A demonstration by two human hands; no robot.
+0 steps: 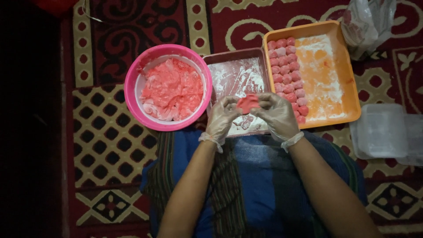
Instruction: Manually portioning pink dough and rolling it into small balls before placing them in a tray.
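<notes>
Head view: gloved left hand point(221, 118) and right hand point(278, 115) both pinch the flattened red dough piece point(248, 103) between fingertips, centred over the floured brown tray point(235, 75).

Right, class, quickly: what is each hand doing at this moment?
Left hand: gloved, fingers closed on the pink dough piece.
Right hand: gloved, also pinching the same piece.

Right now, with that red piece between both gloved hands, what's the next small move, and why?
Probably close and round the red dough piece between the left hand and right hand. It looks flattened and irregular, while the balls lined up in the orange tray are all round. It's held above the floured pink tray, so it isn't ready to join them.
</notes>
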